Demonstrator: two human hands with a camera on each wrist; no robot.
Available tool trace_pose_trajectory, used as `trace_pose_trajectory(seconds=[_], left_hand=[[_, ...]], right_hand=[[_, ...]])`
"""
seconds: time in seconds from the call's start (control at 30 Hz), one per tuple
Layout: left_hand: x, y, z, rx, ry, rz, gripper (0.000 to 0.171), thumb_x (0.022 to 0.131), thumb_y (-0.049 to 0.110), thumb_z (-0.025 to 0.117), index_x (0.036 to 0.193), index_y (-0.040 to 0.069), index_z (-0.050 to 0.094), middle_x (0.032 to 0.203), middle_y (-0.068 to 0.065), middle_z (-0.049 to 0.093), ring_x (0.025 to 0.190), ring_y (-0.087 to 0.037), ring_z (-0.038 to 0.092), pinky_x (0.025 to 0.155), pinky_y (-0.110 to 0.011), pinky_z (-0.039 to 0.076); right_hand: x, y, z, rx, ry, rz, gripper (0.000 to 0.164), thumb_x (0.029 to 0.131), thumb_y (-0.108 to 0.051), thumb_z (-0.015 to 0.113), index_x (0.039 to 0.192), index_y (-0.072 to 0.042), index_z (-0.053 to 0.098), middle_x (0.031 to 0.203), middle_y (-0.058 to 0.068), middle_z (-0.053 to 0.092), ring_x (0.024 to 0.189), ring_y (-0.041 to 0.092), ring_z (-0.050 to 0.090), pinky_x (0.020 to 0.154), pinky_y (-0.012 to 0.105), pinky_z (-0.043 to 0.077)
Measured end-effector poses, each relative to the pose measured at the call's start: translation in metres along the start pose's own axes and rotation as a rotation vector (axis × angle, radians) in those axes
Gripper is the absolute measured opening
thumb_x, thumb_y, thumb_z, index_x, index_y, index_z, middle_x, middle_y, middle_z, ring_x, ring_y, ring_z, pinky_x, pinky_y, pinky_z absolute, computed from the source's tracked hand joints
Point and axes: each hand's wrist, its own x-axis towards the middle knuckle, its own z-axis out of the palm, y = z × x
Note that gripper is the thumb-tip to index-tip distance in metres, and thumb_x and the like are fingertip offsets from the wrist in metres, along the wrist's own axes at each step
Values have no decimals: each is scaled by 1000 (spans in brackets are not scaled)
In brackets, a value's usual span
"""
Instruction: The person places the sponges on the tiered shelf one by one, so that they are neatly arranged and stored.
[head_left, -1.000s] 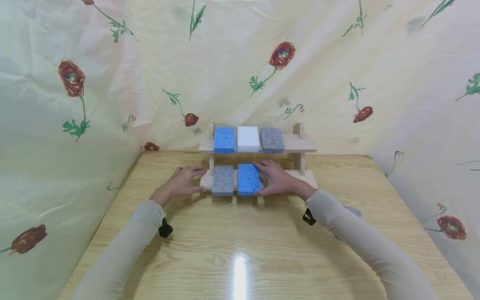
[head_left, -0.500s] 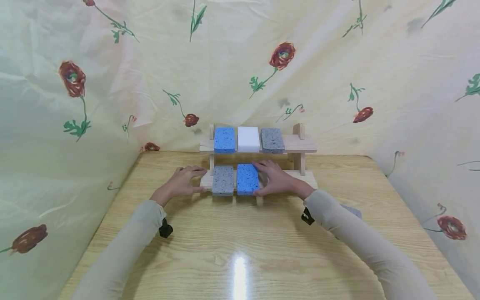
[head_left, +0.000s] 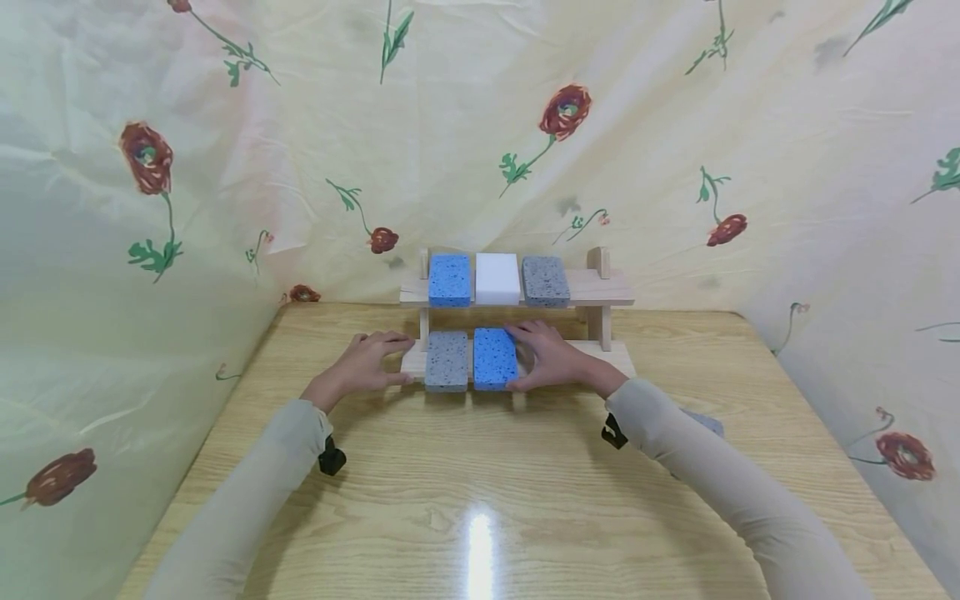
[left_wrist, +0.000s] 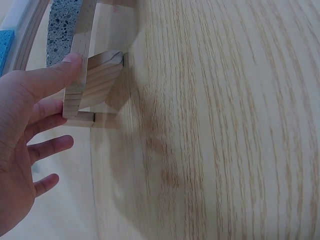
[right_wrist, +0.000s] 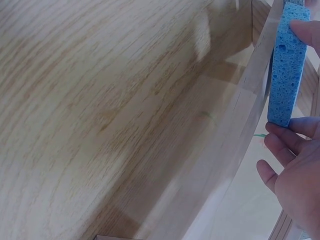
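Note:
My right hand (head_left: 553, 360) pinches a speckled blue sponge (head_left: 495, 358) at its right end, thumb at the front corner and fingers at the back one. The sponge lies on the lower board of a small two-tier wooden rack (head_left: 618, 357). Left of it, a small gap away, lies a speckled grey sponge (head_left: 446, 360). My left hand (head_left: 363, 364) holds the left end of that lower board. In the left wrist view its thumb presses the board's front edge (left_wrist: 76, 90), with the other fingers round the end. The right wrist view shows the blue sponge (right_wrist: 288, 70) edge-on.
On the upper board (head_left: 592, 287) sit a blue sponge (head_left: 450, 279), a white sponge (head_left: 497, 277) and a dark grey sponge (head_left: 545, 280). A grey sponge (head_left: 705, 422) on the wooden table (head_left: 570, 517) is partly hidden by my right sleeve. Flowered cloth (head_left: 465, 125) hangs behind.
My right hand has slid the lower blue sponge slightly left, closer to the grey one. The left hand has stayed at the rack's end.

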Motion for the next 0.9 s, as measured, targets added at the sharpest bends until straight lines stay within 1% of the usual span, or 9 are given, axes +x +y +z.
trace_pose_trajectory(seconds=[0.23,0.47,0.63,0.77,0.9], left_hand=[[0,0,0,2,-2,-2,73,93,43,74,153,11,47,157,-12,47,148,-34,40,118,-68,20],[-2,3,-4,22,13,18,73,92,41,75,152,9,48,155,-15,49,145,-37,43,114,-68,25],[-3,4,-4,26,10,14,73,92,42,75,152,9,48,155,-14,49,145,-37,42,115,-68,25],[-2,4,-3,28,9,14,74,93,43,74,152,9,48,156,-15,48,145,-37,42,115,-68,25],[-2,3,-3,26,4,10,75,92,44,74,153,10,47,157,-14,47,146,-37,41,115,-67,24]], right_hand=[[0,1,1,-3,-1,-9,113,76,-52,84,161,-4,27,161,20,36,148,44,28,118,70,19],[-1,-2,-1,8,-12,6,112,76,-51,84,160,-3,28,163,27,29,152,52,20,119,73,12],[0,-2,0,5,-14,11,111,77,-52,83,160,-3,28,164,25,29,152,51,19,119,73,12],[0,-2,1,17,-19,16,111,77,-51,83,161,-3,27,164,26,27,152,53,17,119,74,10],[0,-2,0,17,-21,14,110,78,-52,83,160,-3,27,164,27,28,152,53,17,118,75,11]])
